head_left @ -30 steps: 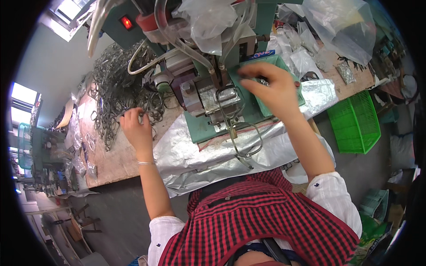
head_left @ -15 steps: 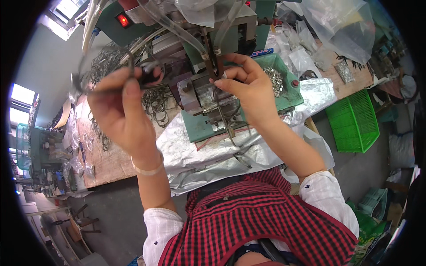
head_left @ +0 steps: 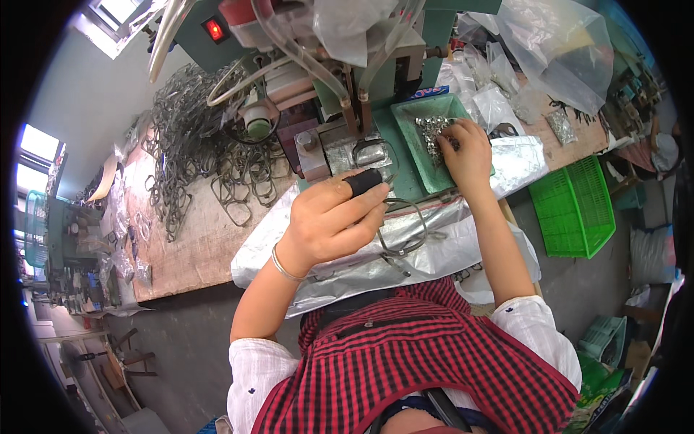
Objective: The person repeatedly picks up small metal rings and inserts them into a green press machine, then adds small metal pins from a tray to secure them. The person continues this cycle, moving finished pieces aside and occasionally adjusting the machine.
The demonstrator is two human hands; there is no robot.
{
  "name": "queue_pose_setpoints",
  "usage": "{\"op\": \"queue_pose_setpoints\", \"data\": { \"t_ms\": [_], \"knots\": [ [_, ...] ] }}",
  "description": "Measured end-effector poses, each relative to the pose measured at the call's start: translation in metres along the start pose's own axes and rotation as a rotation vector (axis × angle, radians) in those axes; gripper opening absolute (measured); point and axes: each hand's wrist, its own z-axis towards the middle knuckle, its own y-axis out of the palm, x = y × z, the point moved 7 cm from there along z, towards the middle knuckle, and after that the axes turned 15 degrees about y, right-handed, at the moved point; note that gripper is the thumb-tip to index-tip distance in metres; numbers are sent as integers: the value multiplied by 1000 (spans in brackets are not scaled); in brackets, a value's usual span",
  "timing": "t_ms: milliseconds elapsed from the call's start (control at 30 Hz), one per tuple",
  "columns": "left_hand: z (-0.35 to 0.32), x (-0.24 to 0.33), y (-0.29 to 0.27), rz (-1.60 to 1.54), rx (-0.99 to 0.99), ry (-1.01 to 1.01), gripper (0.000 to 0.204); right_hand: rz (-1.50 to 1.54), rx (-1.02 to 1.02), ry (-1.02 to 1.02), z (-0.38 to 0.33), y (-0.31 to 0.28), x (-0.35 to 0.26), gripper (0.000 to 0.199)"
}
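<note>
My left hand (head_left: 334,220), a black cover on one finger, is closed in a pinch in front of the press. A grey cord loop (head_left: 425,230) hangs from its fingertips over the silver sheet. My right hand (head_left: 468,155) reaches into the green tray (head_left: 406,119), its fingers bent at a heap of small metal parts (head_left: 432,130); its fingertips are partly hidden. Between the hands and the machine stands the metal work block (head_left: 358,155), with a dark cord piece lying on it. Above the block are the brown press tips (head_left: 358,119).
Many grey cord loops (head_left: 191,123) lie piled on the wooden table (head_left: 195,249) to the left. A green machine (head_left: 195,36) with a lit red switch rises behind. Silver sheeting (head_left: 289,278) covers the front edge. On the right, a bright green basket (head_left: 575,206) stands on the floor.
My left hand has come from the left to the front of the work block. My right hand has left the press tips and moved right into the tray of metal parts.
</note>
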Motion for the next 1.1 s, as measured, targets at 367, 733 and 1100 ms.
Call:
{"op": "queue_pose_setpoints", "data": {
  "t_ms": [367,733,1100],
  "knots": [
    [-47,46,-38,259,-87,-372,23,-133,-71,-132,9,21,-39,10],
    [-208,-49,-212,800,-79,-1165,15,808,-286,512,9,30,5,21],
    [-293,-36,-141,840,74,-1403,40,308,-22,309,-41,-54,34,16]
  ]
}}
